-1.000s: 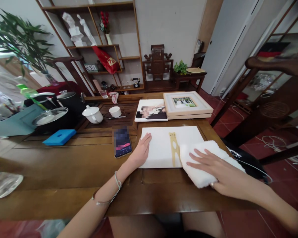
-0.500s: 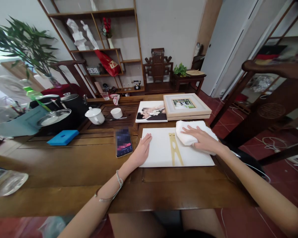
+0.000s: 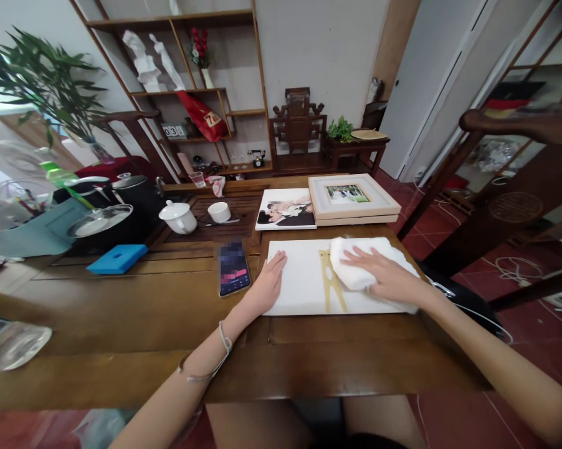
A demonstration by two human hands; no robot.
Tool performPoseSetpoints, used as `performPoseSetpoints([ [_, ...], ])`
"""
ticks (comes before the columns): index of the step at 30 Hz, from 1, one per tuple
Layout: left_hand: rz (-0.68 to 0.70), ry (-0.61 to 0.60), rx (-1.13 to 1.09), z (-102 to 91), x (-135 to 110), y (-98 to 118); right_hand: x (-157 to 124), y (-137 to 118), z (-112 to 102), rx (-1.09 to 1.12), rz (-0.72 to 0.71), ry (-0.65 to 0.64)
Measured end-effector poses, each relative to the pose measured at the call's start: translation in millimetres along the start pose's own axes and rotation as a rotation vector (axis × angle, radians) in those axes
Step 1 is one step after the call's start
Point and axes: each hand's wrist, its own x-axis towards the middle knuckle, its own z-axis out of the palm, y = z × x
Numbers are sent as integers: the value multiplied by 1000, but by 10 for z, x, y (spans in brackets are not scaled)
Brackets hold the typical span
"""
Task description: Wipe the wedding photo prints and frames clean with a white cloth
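A flat white panel [image 3: 304,280] lies on the wooden table in front of me. My left hand [image 3: 268,285] rests on its left edge, fingers stretched out and holding nothing. Across the panel's right side, my right hand [image 3: 379,271] lies spread over a bunched white towel [image 3: 349,274], pressing it against the surface. Most of the panel's right part is hidden beneath the towel. Left of the towel, a flat yellow shape with two long legs [image 3: 328,290] shows on the panel; I cannot tell whether it is loose or printed.
A phone [image 3: 234,268] lies left of my left hand. Behind the panel are a photo print [image 3: 285,212] and a framed picture [image 3: 353,198] stacked on another frame. A white lidded cup [image 3: 178,218], small bowl [image 3: 219,212] and blue block [image 3: 117,259] stand leftward.
My right hand has slid the towel toward me and slightly right, down the panel's right side. My left hand has stayed in place.
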Motion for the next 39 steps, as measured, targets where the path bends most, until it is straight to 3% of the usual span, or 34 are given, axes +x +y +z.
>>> performPoseSetpoints([
  [3, 4, 8, -14, 4, 8, -6, 413, 135, 32, -52, 31, 100],
  [6, 6, 14, -18, 3, 12, -7, 540, 93, 61, -89, 65, 148],
  [9, -2, 3, -10, -1, 11, 2, 339, -78, 117, -79, 36, 121],
  [14, 7, 4, -4, 2, -5, -1, -282, -431, 205, 6, -31, 35],
  [18, 16, 8, -1, 6, -18, -17, -477, -461, 182, 71, -74, 6],
  [21, 17, 4, -3, 4, -18, -19, -303, -295, 127, 104, 59, 47],
  [26, -7, -5, -8, -2, 3, 0, 339, -96, 19, 90, 326, 120],
  [32, -16, -29, -2, -14, 15, 15, 963, -307, -6, 87, 244, 56],
  [35, -11, -22, -6, -15, 9, 8, 1013, -344, -24, 83, 232, 47],
  [39, -1, -10, -15, -11, 4, 9, 785, -127, -113, 63, 277, 70],
])
